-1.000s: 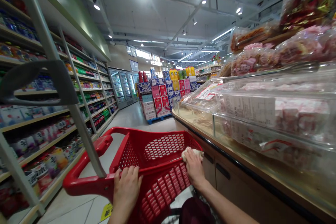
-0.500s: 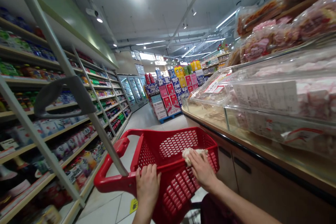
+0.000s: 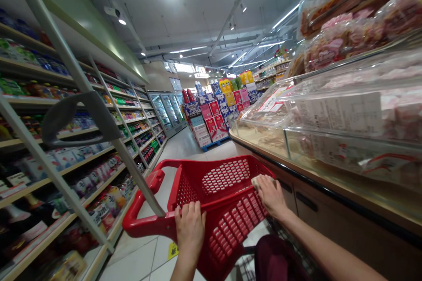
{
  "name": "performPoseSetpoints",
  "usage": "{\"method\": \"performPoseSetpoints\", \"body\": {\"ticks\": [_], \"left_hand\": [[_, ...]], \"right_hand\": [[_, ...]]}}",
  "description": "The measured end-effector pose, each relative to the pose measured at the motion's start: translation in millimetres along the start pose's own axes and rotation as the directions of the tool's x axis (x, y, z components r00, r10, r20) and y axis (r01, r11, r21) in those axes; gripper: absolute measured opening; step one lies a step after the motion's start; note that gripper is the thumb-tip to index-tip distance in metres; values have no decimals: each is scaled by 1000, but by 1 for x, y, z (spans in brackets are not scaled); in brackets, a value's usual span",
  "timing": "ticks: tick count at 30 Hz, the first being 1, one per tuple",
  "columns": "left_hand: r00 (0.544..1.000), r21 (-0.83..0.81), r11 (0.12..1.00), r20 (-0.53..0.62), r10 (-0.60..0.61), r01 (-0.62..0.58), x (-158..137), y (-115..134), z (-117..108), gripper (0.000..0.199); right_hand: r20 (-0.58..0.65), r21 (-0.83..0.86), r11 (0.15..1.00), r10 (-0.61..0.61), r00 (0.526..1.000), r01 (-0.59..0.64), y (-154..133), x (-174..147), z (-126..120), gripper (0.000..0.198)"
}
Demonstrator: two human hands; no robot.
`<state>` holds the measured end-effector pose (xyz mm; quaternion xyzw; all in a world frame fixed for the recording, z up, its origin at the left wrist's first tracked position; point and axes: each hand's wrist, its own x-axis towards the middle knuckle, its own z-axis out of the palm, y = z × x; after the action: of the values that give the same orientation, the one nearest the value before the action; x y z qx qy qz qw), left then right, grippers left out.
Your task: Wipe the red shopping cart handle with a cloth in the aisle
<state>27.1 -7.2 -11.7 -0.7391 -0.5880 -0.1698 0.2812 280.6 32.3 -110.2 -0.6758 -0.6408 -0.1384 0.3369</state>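
Observation:
A red plastic rolling shopping basket with lattice walls stands before me, leaning to one side. My left hand grips its near rim, fingers curled over the edge beside the pole. At the far right end of the same rim, my right hand presses a crumpled off-white cloth against the plastic. Most of the cloth is hidden under the fingers. A grey metal pole with a grey looped grip rises from the basket's left side. No goods show inside the basket.
Drink shelves line the left. On the right runs a food counter with clear plastic covers and packed goods. Stacked boxes sit on a blue pallet ahead, with glass-door fridges farther back.
My right hand has slid the cloth rightward along the rim to the basket's right end. My left hand keeps its hold on the rim. The view has shifted slightly.

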Motion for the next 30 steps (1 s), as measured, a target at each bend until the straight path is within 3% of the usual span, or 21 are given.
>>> {"method": "performPoseSetpoints", "body": {"ticks": [2, 6, 9, 11, 13, 15, 17, 20, 24, 27, 30], "left_hand": [[1000, -1, 1000, 0, -2, 2, 0, 1, -1, 27], [1000, -9, 1000, 6, -4, 4, -2, -1, -1, 27], [1000, -8, 1000, 6, 4, -4, -3, -4, -1, 28], [1000, 4, 1000, 10, 8, -8, -3, -6, -2, 28], [1000, 15, 1000, 23, 6, -6, -3, -5, -3, 29], [1000, 20, 1000, 31, -2, 1, -2, -3, -4, 28], [999, 20, 1000, 31, -7, 6, -1, 0, -4, 28], [1000, 26, 1000, 29, -6, 6, -1, 3, -4, 28], [1000, 31, 999, 20, 8, -9, -2, 2, -4, 29], [1000, 31, 999, 24, 16, -17, -2, -1, -3, 28], [999, 28, 999, 24, 25, -26, -2, -4, -2, 28]], "right_hand": [[-15, -1, 999, 40, 999, -40, 1, 7, -4, 37], [51, 161, 979, -133, 990, 123, -19, 16, -16, 29], [107, 311, 940, -182, 977, 141, -23, 26, -32, 15], [91, 403, 913, -110, 990, 65, -16, 37, -43, 12], [8, 443, 895, 62, 998, -59, -7, 49, -52, 15], [-141, 408, 907, 173, 975, -101, 1, 57, -55, 16], [-236, 325, 945, 116, 965, -34, 6, 56, -49, 12], [-158, 279, 955, -58, 986, 101, 4, 37, -31, 20], [-97, 273, 952, -119, 988, 142, 0, 13, -14, 41], [-62, 229, 943, -235, 970, 243, 18, 11, -12, 38], [-106, 164, 968, -176, 979, 191, 50, 13, -8, 37]]}}
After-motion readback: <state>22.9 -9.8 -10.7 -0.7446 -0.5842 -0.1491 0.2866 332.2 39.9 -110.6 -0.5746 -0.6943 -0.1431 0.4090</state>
